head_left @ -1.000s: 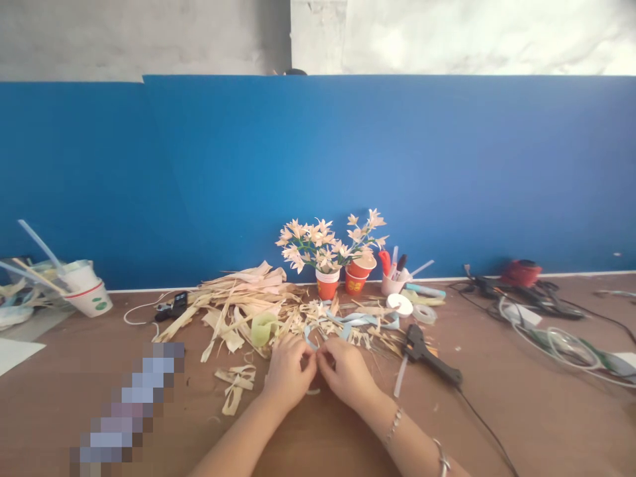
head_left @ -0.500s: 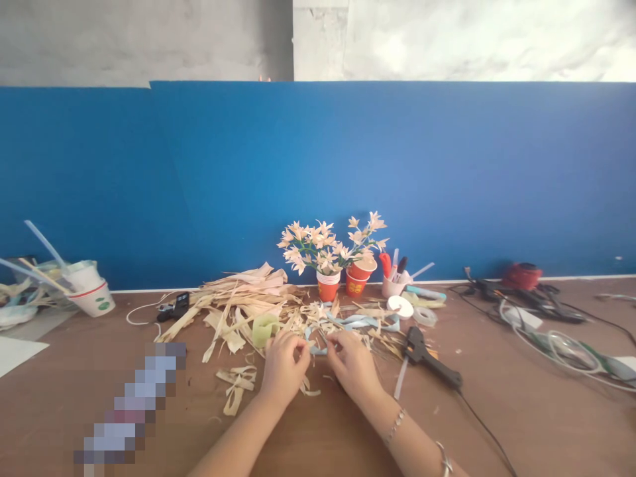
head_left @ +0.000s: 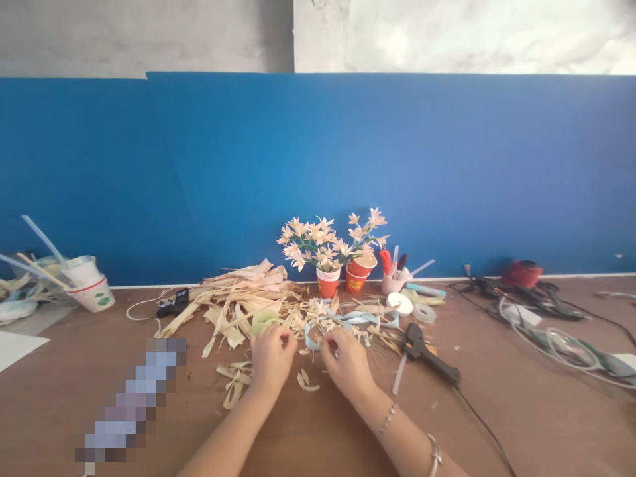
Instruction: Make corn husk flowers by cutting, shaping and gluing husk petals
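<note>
Flower cup [head_left: 328, 286]: pale flowers [head_left: 318, 233]
Pen cup [head_left: 392, 285]: pens [head_left: 403, 262], right of flower cup
Left hand [head_left: 271, 356], right hand [head_left: 348, 361]: nearer than flower cup, fingers curled narrow; cannot tell what's held

I face a blue partition [head_left: 238, 165], a pale wall [head_left: 397, 40] above it; a white cup [head_left: 92, 296] (green-marked, red-banded) stands at my left; a red object [head_left: 523, 273] sits far right.

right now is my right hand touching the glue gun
Apart: the head view shows brown tabletop between your right hand and the glue gun.
</note>
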A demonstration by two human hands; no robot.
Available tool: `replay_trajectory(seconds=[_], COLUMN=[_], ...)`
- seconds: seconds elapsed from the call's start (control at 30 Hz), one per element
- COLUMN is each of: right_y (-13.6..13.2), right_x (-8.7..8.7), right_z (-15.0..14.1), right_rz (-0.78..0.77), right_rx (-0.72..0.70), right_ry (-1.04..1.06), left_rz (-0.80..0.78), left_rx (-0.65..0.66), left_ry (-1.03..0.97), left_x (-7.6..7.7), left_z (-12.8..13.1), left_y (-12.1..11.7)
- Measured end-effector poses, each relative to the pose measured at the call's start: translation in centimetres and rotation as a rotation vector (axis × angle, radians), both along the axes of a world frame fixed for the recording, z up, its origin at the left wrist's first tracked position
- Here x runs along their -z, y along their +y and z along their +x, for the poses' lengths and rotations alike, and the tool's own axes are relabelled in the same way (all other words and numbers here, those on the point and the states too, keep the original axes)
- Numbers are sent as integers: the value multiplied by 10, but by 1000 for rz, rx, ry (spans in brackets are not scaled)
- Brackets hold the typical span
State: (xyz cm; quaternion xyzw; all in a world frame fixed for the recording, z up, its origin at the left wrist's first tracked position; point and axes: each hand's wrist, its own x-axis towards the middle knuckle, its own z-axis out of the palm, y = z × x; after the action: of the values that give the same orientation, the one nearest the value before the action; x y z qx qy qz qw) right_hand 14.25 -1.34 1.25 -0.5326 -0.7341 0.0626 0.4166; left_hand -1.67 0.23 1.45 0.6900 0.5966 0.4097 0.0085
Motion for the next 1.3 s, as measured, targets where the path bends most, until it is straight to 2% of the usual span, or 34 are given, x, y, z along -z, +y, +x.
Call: replay_trajectory(seconds=[0.13,0.27,0.7,0.9,1.13,1.2,1.3], right_y=[1,1,-10,-7,-4,-3,-2], right_x=[3,6,-1,4,-2,-5,-8], right_z=[-4,-7,-9,-4,9,11,14], right_rz=[-89,-110,-170,-214,-179,-169,-179], right_rx=[-162,-161,-281,-246,-280,-289,-288], right_ry=[-109,-216,-194,-118,35,70,63], left_rz=[71,77,76,11,-114,-132,-157], left_rx=[-43,-21,90,210,540,581,567], left_ry=[-96,-62,-39,-99,-29,1,-1], left_x=[1,0,2,2,-8,-8,-7], left_z=[-11,-9,-8,-5,-3,-2,-1], left_y=[7,4,5,2,-10,-12,-11])
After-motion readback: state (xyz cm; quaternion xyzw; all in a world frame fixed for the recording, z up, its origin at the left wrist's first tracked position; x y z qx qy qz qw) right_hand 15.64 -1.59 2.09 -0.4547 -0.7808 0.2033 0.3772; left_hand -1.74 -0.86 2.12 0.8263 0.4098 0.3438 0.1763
